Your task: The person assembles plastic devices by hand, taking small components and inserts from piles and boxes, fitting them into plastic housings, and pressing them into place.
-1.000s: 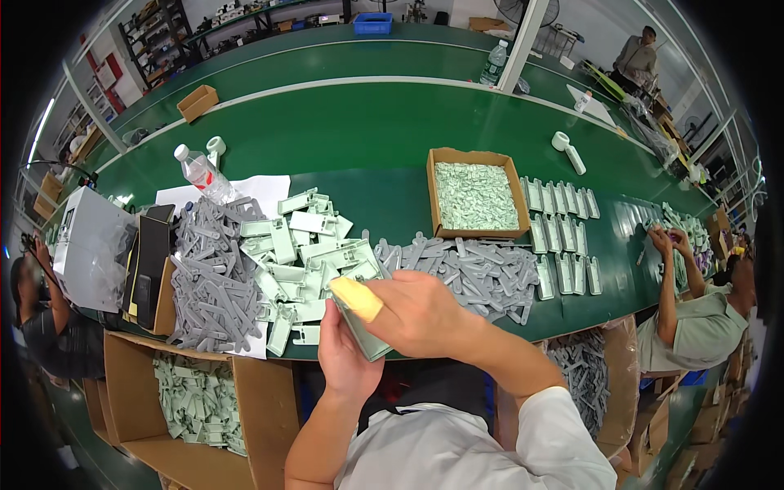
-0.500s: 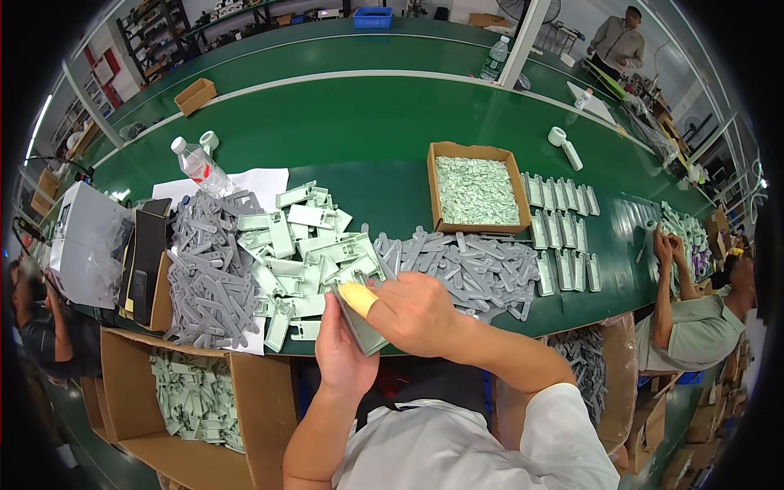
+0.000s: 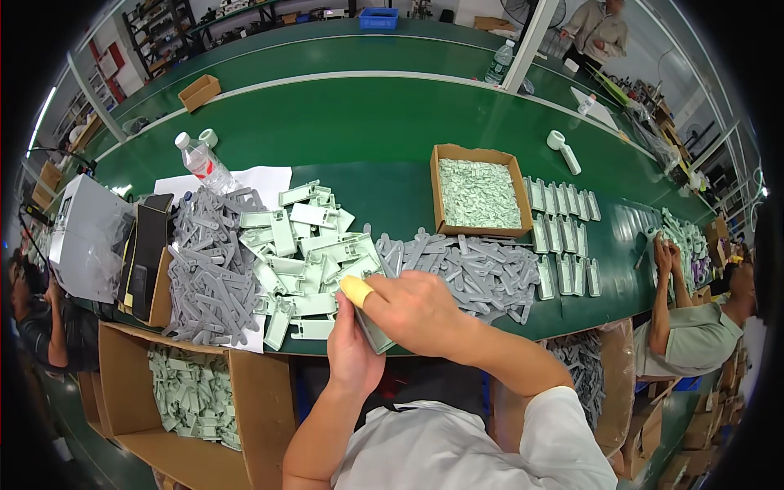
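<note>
Just in front of the table's near edge, my left hand (image 3: 356, 359) is closed round a long pale green plastic housing (image 3: 375, 336), which it holds tilted. My right hand (image 3: 425, 314) is curled over the top of that housing, with a yellow cover (image 3: 356, 290) on one digit pressing at its upper end. Its other fingertips are hidden, so anything small beneath them cannot be made out. Right beyond my hands lies a heap of similar pale green housings (image 3: 314, 245). Grey plastic levers (image 3: 490, 273) are piled to the right of it, and another grey lever pile (image 3: 212, 269) to the left.
A cardboard tray of small pale green pieces (image 3: 437, 192) stands beyond the right pile. Rows of housings (image 3: 563, 233) lie beside it. A water bottle (image 3: 208, 167) stands at the left. Below the table edge sits a large carton (image 3: 261, 400). Co-workers sit at both sides.
Both hands have shifted slightly to the right with the housing, and my right hand covers more of its upper end. A standing person at the back right has moved left.
</note>
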A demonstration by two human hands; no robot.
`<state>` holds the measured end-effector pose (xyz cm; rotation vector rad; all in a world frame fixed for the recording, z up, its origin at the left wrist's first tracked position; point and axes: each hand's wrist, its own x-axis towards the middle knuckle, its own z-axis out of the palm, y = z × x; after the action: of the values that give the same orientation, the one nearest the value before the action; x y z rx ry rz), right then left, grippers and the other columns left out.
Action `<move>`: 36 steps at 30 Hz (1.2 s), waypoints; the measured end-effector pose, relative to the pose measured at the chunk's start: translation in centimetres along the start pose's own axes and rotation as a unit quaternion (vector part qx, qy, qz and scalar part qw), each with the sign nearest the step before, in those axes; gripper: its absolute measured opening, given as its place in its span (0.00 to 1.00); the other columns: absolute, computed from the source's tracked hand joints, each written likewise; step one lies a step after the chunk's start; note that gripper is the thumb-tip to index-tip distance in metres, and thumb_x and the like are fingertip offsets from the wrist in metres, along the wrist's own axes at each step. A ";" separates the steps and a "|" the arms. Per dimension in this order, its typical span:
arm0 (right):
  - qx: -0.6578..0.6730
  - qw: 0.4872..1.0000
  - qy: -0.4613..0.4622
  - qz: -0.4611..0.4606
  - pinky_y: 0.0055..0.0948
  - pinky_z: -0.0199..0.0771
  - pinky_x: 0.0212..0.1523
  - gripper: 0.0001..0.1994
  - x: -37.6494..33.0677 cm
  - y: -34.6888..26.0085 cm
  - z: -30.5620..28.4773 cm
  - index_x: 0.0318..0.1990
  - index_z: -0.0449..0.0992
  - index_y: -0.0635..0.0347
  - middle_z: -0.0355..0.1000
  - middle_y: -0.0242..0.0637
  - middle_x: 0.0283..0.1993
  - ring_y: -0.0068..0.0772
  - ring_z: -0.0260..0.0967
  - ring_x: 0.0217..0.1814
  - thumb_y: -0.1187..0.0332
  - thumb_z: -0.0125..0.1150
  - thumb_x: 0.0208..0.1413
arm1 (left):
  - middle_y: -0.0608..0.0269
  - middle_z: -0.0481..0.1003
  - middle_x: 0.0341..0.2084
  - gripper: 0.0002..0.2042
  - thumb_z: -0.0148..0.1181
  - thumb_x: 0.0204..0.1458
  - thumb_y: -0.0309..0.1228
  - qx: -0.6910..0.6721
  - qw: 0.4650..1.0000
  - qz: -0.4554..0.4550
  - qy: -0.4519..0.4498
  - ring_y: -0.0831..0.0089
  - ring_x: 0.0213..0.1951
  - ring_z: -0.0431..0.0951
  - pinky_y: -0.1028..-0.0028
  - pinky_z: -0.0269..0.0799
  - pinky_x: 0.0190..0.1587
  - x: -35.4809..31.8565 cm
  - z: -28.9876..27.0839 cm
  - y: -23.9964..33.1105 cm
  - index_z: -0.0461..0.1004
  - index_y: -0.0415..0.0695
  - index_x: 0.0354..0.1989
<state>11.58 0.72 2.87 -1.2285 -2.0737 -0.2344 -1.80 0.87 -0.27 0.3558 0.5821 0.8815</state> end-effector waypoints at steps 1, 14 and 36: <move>-0.028 0.999 -0.011 -0.016 0.26 0.63 0.20 0.08 0.0 -0.1 0.1 0.31 0.72 0.60 0.67 0.31 0.24 0.27 0.67 0.19 0.69 0.61 0.43 | 0.68 0.71 0.53 0.22 0.31 0.70 0.47 0.004 1.000 0.000 -0.005 0.74 0.55 0.71 0.66 0.65 0.59 0.0 -0.2 0.0 0.65 0.49 0.60; -0.104 0.990 -0.068 -0.071 0.24 0.60 0.20 0.07 0.8 -0.7 0.3 0.26 0.70 0.58 0.63 0.29 0.22 0.23 0.63 0.16 0.68 0.61 0.40 | 0.66 0.69 0.55 0.24 0.30 0.70 0.49 -0.028 0.999 -0.022 -0.024 0.74 0.57 0.69 0.68 0.64 0.61 0.0 -1.5 0.1 0.61 0.47 0.63; 0.045 0.987 0.042 0.150 0.35 0.76 0.34 0.24 -2.2 -1.8 -0.2 0.47 0.75 0.67 0.74 0.46 0.38 0.45 0.75 0.34 0.64 0.72 0.43 | 0.59 0.68 0.58 0.29 0.28 0.69 0.52 -0.032 0.995 0.041 -0.082 0.66 0.61 0.67 0.63 0.59 0.65 2.1 -1.5 -0.7 0.61 0.42 0.64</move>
<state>10.83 -1.89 1.96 -1.4289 -1.7803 -0.0516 -1.24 2.21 -2.51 0.3917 0.3899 0.9372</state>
